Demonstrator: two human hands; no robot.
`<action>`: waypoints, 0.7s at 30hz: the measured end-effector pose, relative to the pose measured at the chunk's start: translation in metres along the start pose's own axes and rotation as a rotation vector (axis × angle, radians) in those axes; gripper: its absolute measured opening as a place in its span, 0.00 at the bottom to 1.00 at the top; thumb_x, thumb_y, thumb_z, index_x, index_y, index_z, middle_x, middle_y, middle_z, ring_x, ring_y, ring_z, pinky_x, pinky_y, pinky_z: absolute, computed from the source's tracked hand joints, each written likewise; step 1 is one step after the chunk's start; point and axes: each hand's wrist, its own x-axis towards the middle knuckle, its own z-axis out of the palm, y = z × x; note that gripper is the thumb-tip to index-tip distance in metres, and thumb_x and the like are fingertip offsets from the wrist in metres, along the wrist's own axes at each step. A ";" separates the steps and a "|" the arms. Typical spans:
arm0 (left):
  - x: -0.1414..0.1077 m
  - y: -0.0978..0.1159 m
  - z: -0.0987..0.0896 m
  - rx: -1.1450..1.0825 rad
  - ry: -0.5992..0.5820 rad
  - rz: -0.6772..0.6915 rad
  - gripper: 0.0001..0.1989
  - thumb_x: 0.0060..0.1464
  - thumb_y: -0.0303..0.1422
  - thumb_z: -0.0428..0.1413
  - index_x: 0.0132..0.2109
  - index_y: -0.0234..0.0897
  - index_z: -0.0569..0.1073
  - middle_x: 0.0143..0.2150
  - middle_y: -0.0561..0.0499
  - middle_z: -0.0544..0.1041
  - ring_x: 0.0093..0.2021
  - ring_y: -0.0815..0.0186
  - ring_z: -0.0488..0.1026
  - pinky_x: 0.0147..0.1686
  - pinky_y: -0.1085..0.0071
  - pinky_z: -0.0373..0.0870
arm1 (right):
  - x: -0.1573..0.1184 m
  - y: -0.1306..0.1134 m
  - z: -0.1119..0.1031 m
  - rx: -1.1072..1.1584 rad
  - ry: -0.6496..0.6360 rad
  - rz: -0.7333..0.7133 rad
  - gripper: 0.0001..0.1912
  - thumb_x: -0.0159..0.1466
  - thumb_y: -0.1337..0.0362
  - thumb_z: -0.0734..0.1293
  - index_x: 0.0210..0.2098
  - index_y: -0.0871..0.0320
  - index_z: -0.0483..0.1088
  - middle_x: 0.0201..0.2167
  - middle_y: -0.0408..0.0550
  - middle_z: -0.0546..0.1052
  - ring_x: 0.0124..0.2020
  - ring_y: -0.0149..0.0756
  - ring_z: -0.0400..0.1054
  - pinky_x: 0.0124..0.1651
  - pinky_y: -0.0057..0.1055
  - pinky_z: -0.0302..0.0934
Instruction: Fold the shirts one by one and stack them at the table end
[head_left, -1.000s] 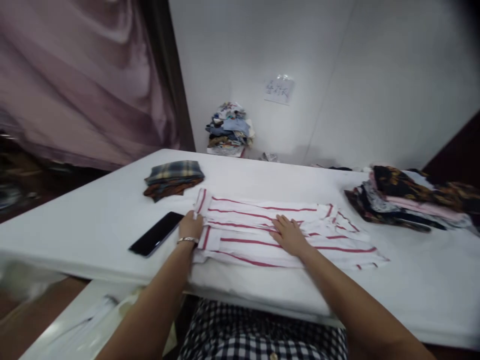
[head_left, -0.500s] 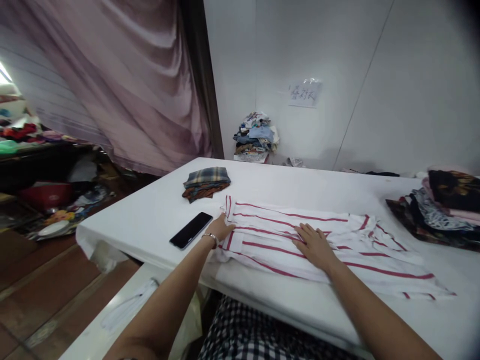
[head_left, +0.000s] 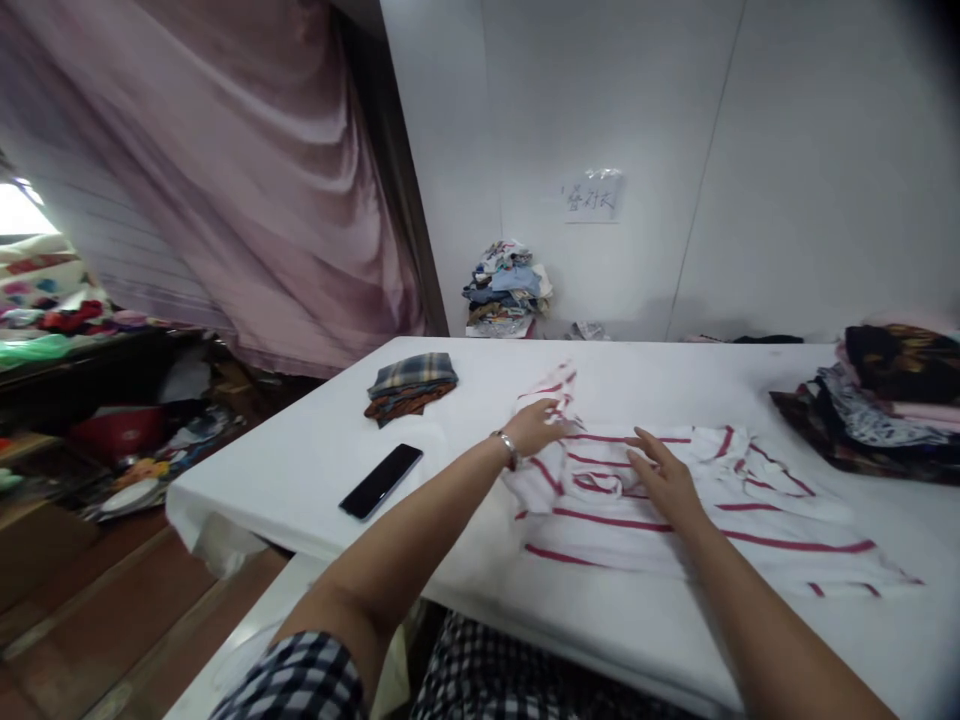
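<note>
A white shirt with red stripes (head_left: 615, 520) lies stretched across the white table, its right end flat and wrinkled. My left hand (head_left: 536, 428), with a metal bracelet on the wrist, is closed on the shirt's left end and lifts it, so that part is bunched and slightly blurred. Over the middle of the shirt hovers or rests my right hand (head_left: 664, 475), fingers apart and holding nothing; whether it touches the cloth I cannot tell.
A black phone (head_left: 381, 482) lies on the table (head_left: 300, 430) at left. Behind it sits a folded plaid stack (head_left: 412, 385). More folded clothes (head_left: 885, 400) are at the right edge. A clothes pile (head_left: 506, 290) stands by the wall, beneath a paper sign (head_left: 592, 197).
My left hand has moved right, lifting and carrying the shirt's left end towards the middle. My right hand has shifted slightly right, and its fingers have risen.
</note>
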 end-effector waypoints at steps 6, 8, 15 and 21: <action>0.003 0.002 0.055 -0.091 -0.172 0.110 0.24 0.54 0.38 0.55 0.57 0.35 0.67 0.47 0.41 0.77 0.43 0.62 0.76 0.44 0.64 0.74 | 0.012 0.009 -0.010 0.086 0.122 0.071 0.29 0.60 0.51 0.63 0.57 0.59 0.65 0.46 0.55 0.77 0.45 0.43 0.71 0.44 0.41 0.68; -0.001 -0.016 0.050 0.072 0.085 0.180 0.18 0.56 0.38 0.53 0.52 0.36 0.71 0.51 0.42 0.75 0.51 0.60 0.72 0.54 0.61 0.68 | 0.013 0.006 -0.011 0.033 0.144 0.071 0.28 0.61 0.51 0.62 0.56 0.59 0.66 0.47 0.56 0.76 0.48 0.44 0.70 0.46 0.42 0.67; -0.017 -0.073 0.054 0.454 0.241 -0.001 0.33 0.59 0.44 0.47 0.65 0.29 0.57 0.69 0.36 0.53 0.68 0.55 0.49 0.65 0.59 0.50 | 0.002 -0.012 0.002 -0.286 -0.160 -0.259 0.28 0.65 0.51 0.57 0.62 0.56 0.60 0.65 0.53 0.60 0.66 0.42 0.50 0.66 0.45 0.47; -0.021 -0.070 0.086 0.747 0.111 -0.057 0.32 0.59 0.47 0.42 0.66 0.34 0.57 0.70 0.40 0.52 0.69 0.50 0.47 0.64 0.47 0.47 | -0.006 -0.014 0.009 -0.571 -0.604 -0.087 0.29 0.64 0.48 0.58 0.61 0.55 0.62 0.65 0.53 0.58 0.67 0.46 0.47 0.66 0.53 0.37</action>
